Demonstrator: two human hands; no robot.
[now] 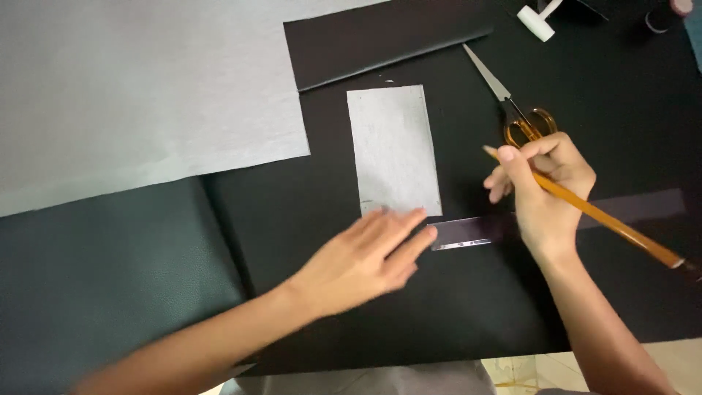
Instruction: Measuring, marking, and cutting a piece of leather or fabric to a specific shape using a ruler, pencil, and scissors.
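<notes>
while beside grey rectangle, left hand, flat.

Matt black sheet, smooth grey paper card, glossy clear plastic ruler, wooden pencil, shiny metal scissors.

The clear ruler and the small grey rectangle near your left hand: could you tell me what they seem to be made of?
The ruler looks like clear, glossy plastic: the dark sheet shows through it, and its end catches a pale glare. The grey rectangle looks like matte, slightly fibrous card or the fuzzy back of leather; faint specks and a flat, dull surface suggest this, but which one cannot be told.
</notes>
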